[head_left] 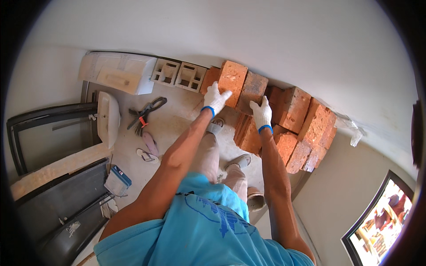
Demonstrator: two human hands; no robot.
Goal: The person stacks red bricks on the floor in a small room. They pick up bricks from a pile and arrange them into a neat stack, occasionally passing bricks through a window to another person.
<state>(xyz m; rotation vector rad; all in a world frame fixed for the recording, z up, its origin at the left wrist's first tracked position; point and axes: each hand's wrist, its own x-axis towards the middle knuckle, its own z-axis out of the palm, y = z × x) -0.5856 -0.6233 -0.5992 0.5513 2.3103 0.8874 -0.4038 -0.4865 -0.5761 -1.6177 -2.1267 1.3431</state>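
Two bricks stand side by side against the wall at the top of the stack, an orange brick on the left and a darker brown brick on the right. At the orange brick's near left edge is my left hand, in a white glove with a blue cuff, its thumb spread over the brick's front. My right hand, gloved alike, is at the brown brick's right side, thumb apart from the fingers. Both hands are open; whether they bear any weight I cannot tell. More bricks are piled to the right.
Two hollow concrete blocks and a long white box line the wall on the left. A white basin, dark frames, black straps and sandals lie left of my legs. A bucket stands behind my feet.
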